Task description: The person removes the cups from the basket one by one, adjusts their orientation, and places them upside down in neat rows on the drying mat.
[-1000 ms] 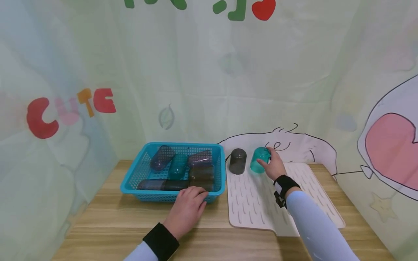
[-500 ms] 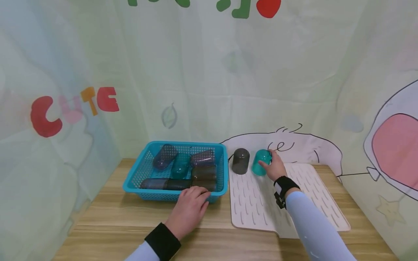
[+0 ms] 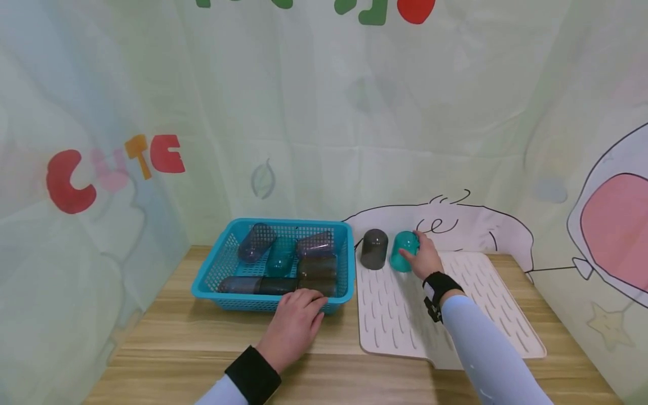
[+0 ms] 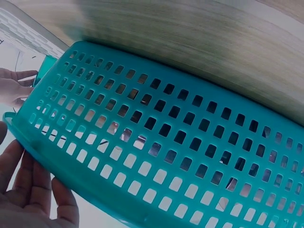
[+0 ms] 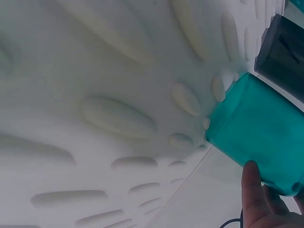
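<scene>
Right hand: is gripping the teal cup [image 3: 403,251]; the hand [image 3: 426,260] is reaching in from the cup's right.
Right fingers: are clamping on that cup, with the thumb lying across its near face.
Teal cup: is standing on the far part of the white mat [image 3: 390,315], rounded end facing up.
Grey cup: the dark grey cup [image 3: 374,249] is standing just left of the teal one on the same mat, also showing its rounded end upward.
Left hand: is resting [image 3: 292,323] on the near rim of the blue basket [image 3: 273,304], toward its right corner.
Left fingers: are lying loosely over that rim, slightly apart in the wrist view.
Basket load: a purple-tinted cup [image 3: 257,243], a second teal cup [image 3: 280,257] and brownish cups [image 3: 316,269] are lying inside; dark cups [image 3: 239,285] are lying along the near wall, their exact number hard to tell.
Tabletop: the wood-grain tabletop [image 3: 192,349] is carrying basket and mat side by side.
Backdrop: a printed curtain [image 3: 324,112] is hanging behind, showing coloured letters at left.
</scene>
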The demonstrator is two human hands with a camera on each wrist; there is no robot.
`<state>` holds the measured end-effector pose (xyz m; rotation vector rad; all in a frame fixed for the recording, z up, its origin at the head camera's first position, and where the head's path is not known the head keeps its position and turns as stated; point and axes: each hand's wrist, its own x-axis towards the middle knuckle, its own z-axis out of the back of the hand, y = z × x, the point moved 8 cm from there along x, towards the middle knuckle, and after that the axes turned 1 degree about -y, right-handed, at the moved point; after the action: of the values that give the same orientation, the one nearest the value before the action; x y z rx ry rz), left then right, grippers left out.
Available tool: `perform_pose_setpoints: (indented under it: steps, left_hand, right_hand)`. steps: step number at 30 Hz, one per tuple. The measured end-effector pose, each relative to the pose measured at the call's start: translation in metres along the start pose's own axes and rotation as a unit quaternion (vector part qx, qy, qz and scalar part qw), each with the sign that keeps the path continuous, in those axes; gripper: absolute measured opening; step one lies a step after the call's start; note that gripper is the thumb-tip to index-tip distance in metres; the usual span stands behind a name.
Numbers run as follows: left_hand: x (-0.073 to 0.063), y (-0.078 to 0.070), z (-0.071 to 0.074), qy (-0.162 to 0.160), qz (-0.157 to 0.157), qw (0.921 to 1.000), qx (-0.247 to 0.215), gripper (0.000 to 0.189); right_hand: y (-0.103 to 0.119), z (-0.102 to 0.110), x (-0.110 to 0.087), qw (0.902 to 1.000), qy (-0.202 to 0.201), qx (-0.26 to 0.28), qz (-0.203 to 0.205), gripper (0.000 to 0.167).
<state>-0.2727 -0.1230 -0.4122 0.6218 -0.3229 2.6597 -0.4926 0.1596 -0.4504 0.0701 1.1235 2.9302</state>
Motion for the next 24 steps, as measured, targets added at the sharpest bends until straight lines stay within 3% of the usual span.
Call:
perform_pose_setpoints:
  steps: [15,24]
  left_hand:
    - [0.001,-0.001,0.0,0.0,0.004,1.0,-0.005,0.028]
    - [0.001,0.0,0.001,-0.02,0.0,0.9997,-0.016,0.027]
  right_hand:
    - [0.002,0.006,-0.006,0.9997,-0.006,-0.022,-0.002,0.078]
    - [0.007,0.02,-0.018,0.9978,-0.027,-0.028,0.054,0.073]
